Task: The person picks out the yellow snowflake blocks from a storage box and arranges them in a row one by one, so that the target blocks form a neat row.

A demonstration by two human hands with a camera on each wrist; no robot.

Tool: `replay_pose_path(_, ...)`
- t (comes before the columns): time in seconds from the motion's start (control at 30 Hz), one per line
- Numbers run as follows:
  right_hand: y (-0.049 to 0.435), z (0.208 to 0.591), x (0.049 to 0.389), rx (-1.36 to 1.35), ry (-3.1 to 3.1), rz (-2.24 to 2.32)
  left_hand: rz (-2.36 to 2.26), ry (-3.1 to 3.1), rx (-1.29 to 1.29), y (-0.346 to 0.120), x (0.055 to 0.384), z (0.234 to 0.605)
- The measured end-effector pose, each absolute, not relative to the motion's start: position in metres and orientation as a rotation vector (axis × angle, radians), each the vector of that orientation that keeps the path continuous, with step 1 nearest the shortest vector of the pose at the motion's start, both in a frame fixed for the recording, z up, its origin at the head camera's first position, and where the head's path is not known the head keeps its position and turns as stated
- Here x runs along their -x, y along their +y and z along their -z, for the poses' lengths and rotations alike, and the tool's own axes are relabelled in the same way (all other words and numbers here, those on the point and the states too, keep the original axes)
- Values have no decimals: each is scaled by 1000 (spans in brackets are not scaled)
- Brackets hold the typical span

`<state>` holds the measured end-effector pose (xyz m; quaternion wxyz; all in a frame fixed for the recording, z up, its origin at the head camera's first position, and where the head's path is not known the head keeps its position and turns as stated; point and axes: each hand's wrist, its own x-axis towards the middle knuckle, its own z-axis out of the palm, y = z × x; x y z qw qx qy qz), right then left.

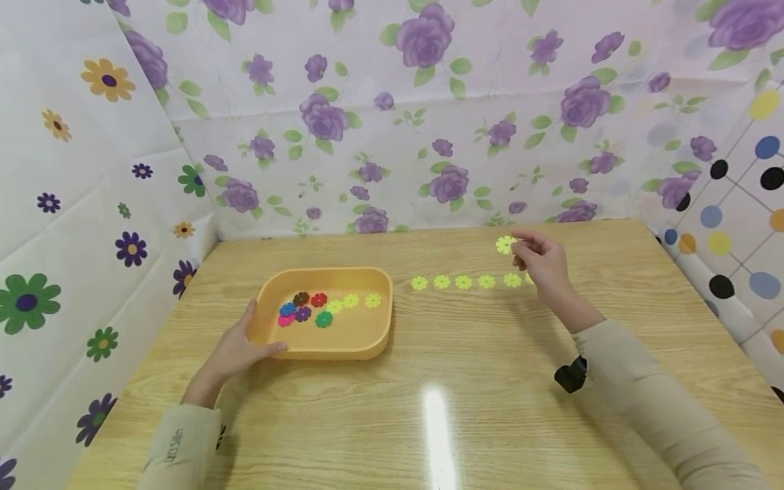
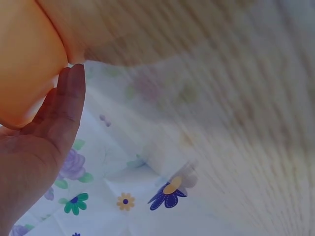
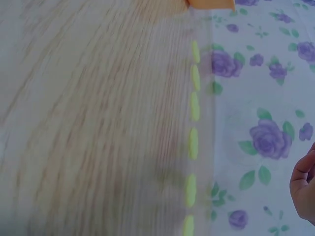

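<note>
My right hand (image 1: 542, 262) pinches a yellow-green flower-shaped disc (image 1: 505, 245) between thumb and fingertips, raised over the far side of the table. Below it runs a row of several matching yellow-green discs (image 1: 463, 282), the rightmost partly hidden by the hand. In the right wrist view the same row (image 3: 193, 142) appears edge-on, with part of the right hand (image 3: 304, 187) at the right border. My left hand (image 1: 239, 347) holds the left end of an orange tray (image 1: 343, 352), thumb at the front rim, fingers along the outer wall. The left wrist view shows those fingers (image 2: 71, 93) against the tray.
Inside the tray lie a brown disc (image 1: 301, 299), a red disc (image 1: 319, 299), a green disc (image 1: 324, 318), blue, purple and pink ones clustered left, and several yellow-green ones. Floral cloth (image 1: 392, 150) hangs behind the wooden table (image 1: 367, 422), with patterned sheets at both sides.
</note>
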<state>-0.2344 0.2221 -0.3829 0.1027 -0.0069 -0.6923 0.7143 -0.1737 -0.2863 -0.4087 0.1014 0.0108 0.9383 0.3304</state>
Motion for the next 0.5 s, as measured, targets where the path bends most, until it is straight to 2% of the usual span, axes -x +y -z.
replay_pose_path(0.5, 267, 396, 228, 52, -2156, -2004, -1016, 2780, -47, -287, 174, 410)
